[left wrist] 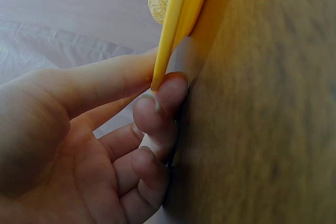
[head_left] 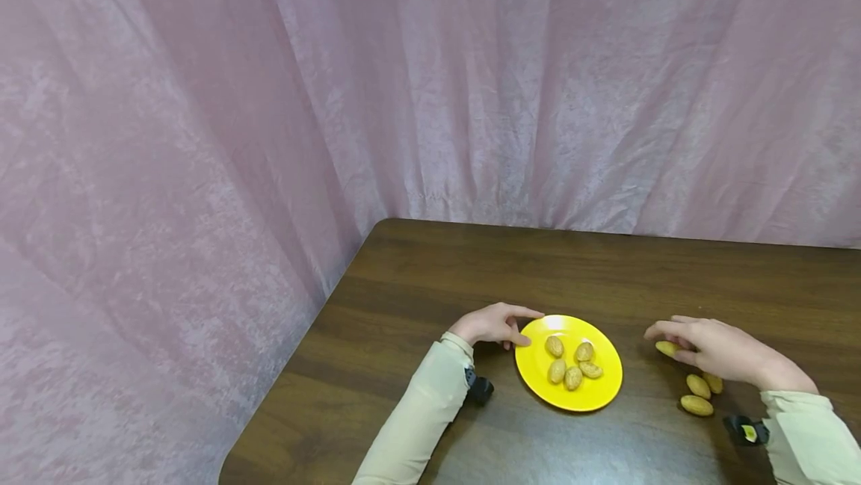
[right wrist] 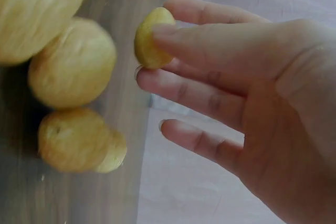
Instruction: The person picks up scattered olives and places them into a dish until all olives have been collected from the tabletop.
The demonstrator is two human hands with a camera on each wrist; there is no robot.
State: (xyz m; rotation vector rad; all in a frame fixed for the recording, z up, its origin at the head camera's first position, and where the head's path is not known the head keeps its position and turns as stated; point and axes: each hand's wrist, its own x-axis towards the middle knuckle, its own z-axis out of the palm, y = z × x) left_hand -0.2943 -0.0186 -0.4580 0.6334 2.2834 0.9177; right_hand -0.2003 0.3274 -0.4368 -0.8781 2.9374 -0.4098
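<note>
My left hand (head_left: 496, 323) pinches the left rim of a round yellow plate (head_left: 538, 388), thumb above and fingers beneath, as the left wrist view shows. On the plate lie several wrinkled, tan, walnut-like pieces (head_left: 573, 378). To the right of the plate, my right hand (head_left: 723, 349) holds a small oval yellow piece (right wrist: 149, 40) between thumb and fingers. The other fingers of that hand are spread apart. Below it on the table are more oval yellow-brown pieces (head_left: 696, 405), close together. Their exact kind is unclear.
The dark brown wooden table (head_left: 430, 268) has a rounded far-left corner. Pink curtains (head_left: 471, 96) hang behind it and along its left side. A small black device (head_left: 479, 388) is worn at each wrist.
</note>
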